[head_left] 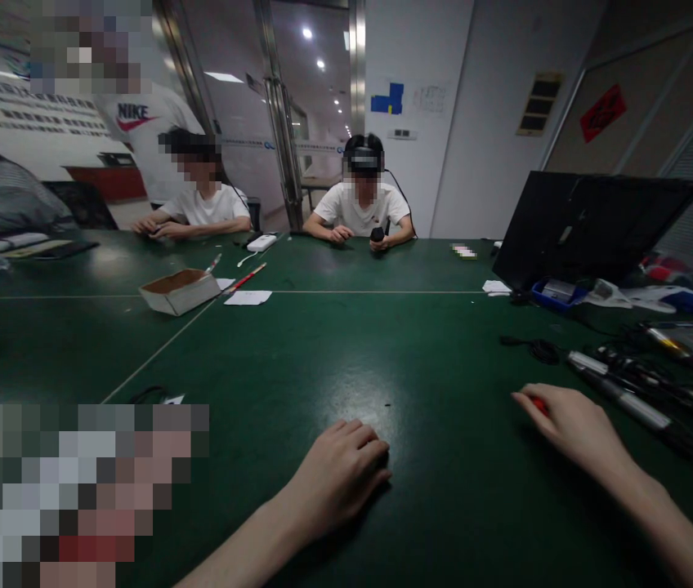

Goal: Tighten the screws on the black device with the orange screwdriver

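"On the glossy green tabletop, how's the left hand?"

"Loosely curled, palm down, perhaps for support; I can't tell if it's empty."

"And the right hand?"

"Nearly closed around a small red object, probably for security, beside a silver-and-black cylindrical tool."

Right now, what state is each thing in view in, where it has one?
Right hand, grip closed on a small red object.
Left hand, palm down, fingers curled; underside hidden.
Shallow whitish cardboard box, open-topped.
Thin black cable, coiled at one end.
Large black flat monitor, upright; on or off, cannot tell.
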Available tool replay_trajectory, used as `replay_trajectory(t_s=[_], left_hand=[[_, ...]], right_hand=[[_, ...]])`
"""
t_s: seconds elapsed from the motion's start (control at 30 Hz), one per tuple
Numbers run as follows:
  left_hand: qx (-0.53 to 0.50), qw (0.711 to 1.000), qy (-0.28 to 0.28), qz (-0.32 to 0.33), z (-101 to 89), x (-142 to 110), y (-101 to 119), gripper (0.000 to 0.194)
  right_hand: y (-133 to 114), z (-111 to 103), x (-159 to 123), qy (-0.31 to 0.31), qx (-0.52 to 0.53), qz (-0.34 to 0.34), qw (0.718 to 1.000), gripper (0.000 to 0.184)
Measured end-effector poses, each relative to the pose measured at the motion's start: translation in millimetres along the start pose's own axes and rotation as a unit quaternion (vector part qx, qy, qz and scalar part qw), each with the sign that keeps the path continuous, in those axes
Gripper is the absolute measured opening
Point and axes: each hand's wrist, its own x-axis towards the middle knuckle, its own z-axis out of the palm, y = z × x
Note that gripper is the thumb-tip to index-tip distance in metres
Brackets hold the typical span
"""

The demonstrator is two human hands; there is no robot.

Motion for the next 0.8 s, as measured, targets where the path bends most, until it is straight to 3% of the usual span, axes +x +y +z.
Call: replay_trajectory(t_s=[0.13,0.3,0.4,0.8], left_hand=[[-0.001,1.000,0.000,-0.001,-0.1,-0.5,-1.1,0.016],[0.009,1.000,0.006,-0.015,1.0,0.5,-2.0,0.014],[0.018,1.000,0.013,-0.020,2.5,0.8,-2.7,0.013],[0.025,0.999,0.031,-0.033,4.0,2.3,-2.5,0.013]], right_hand=[[-74.7,19.0,16.9,-0.088,0.058,-0.131,0.986,0.020],[-134.3,45.4,27.7,-0.110,0.086,-0.182,0.973,0.022],[-147.4,52.8,29.7,-0.116,0.079,-0.188,0.972,0.029],[-155.2,57.3,24.4,-0.131,0.037,-0.210,0.968,0.032]])
